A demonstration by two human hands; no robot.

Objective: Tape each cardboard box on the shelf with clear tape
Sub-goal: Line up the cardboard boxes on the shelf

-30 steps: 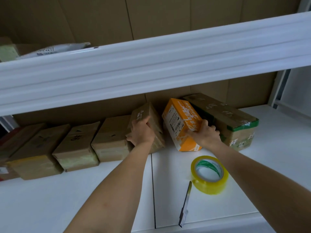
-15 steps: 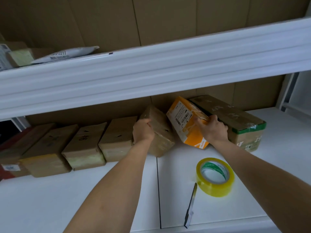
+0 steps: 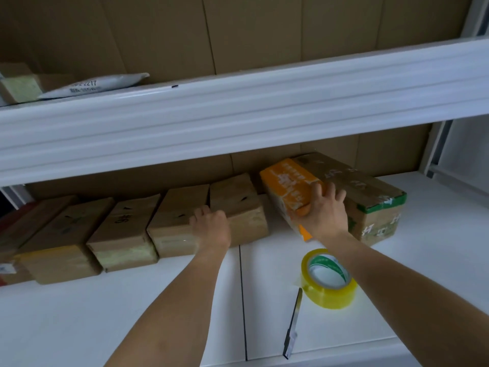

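On the white lower shelf (image 3: pixel 105 313) a row of plain brown cardboard boxes stands against the brown cardboard back wall; the left hand (image 3: pixel 211 226) rests with curled fingers at the near top edge where two of them meet, the rightmost brown box of the row (image 3: pixel 238 205) and its left neighbour (image 3: pixel 177 218); whether the fingers actually grip an edge or only press on it cannot be told. Further left sit more brown boxes, one with dark handwriting on its top (image 3: pixel 124 229) and one with yellowish tape on its near face (image 3: pixel 63 242).

The right hand (image 3: pixel 322 210) holds the near end of an orange printed cardboard box (image 3: pixel 285 186), fingers spread over its top and thumb under the front corner; the box is tilted, leaning towards the long brown cardboard box with a green tape band (image 3: pixel 370 197) just to its right, the two appearing to touch.

In front of the orange box, apart from it, a roll of clear yellowish tape with a green-and-white core label (image 3: pixel 328 279) lies flat on the shelf; just beside the roll on its left lies a slim grey utility knife (image 3: pixel 292 324), pointing towards the front edge.

On the white upper shelf (image 3: pixel 238 107) at the far left lie a white plastic mailer bag (image 3: pixel 92 84) and a small brown box (image 3: pixel 18 83).
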